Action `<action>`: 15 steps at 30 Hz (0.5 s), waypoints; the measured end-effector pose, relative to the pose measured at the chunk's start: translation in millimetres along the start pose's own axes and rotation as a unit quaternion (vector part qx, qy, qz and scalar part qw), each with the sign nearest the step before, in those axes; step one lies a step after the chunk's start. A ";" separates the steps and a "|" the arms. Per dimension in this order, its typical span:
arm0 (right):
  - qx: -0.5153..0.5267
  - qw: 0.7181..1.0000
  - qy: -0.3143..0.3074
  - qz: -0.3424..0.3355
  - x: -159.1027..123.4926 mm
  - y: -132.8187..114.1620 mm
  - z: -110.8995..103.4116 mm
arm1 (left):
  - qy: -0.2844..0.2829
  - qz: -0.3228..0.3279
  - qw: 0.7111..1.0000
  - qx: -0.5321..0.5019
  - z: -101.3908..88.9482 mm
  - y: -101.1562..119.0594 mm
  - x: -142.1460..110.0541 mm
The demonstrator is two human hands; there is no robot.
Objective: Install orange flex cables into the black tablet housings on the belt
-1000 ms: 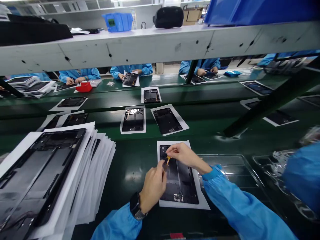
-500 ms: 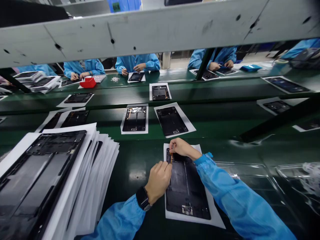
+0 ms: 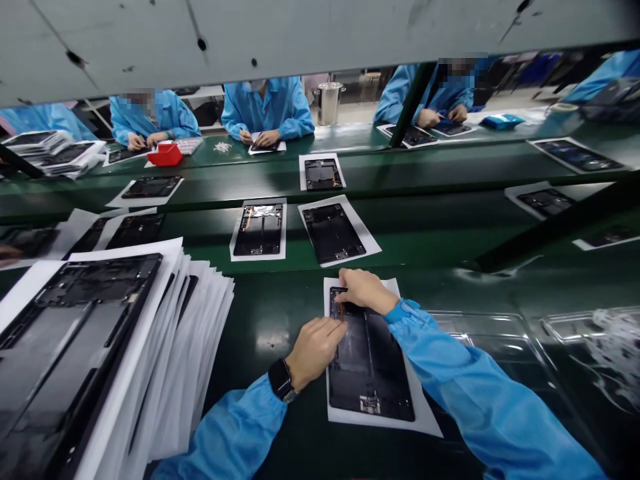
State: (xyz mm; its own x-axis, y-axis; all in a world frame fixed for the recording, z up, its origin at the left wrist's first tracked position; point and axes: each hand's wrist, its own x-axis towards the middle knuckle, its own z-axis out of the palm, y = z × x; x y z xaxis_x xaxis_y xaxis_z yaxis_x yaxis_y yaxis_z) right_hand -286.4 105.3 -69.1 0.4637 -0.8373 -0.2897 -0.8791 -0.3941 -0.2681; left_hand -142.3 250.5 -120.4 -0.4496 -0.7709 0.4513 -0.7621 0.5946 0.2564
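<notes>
A black tablet frame lies on a white sheet on the green bench in front of me. My right hand rests at the frame's top left corner, fingers curled and pressing a thin orange strip onto it. My left hand sits at the frame's left edge, fingers closed, its fingertips touching the lower end of the strip. A dark watch is on my left wrist.
A tall stack of frames on white sheets stands at my left. More frames on sheets lie on the belt beyond. Clear plastic trays sit at my right. Several people in blue coats work across the belt.
The view has tilted down. My right hand moved up to the frame's top corner with the strip and laid it down; my left hand followed to the frame's left edge.
</notes>
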 end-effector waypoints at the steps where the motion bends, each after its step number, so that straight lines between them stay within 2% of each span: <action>1: -0.006 1.000 0.007 -0.016 -2.1 0.3 1.6 | 0.005 0.004 1.000 0.003 -1.0 -0.3 0.0; 5: -0.014 0.996 0.043 -0.071 -7.8 6.0 8.3 | 0.016 0.010 1.000 0.010 -5.9 -0.5 1.3; 10: -0.008 0.992 0.094 -0.087 -13.9 17.3 18.7 | 0.031 -0.010 0.999 -0.010 -4.3 -2.0 1.9; 15: 0.026 0.991 0.085 -0.099 -10.4 23.9 20.2 | 0.031 0.017 0.999 -0.038 6.7 -7.8 -4.1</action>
State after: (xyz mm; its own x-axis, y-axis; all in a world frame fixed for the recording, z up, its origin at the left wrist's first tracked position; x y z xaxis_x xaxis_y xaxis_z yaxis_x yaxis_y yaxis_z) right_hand -310.0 112.2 -91.0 0.5973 -0.7990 -0.0692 -0.7638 -0.5403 -0.3532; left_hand -137.6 247.5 -130.0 -0.4440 -0.7354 0.5119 -0.7074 0.6383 0.3034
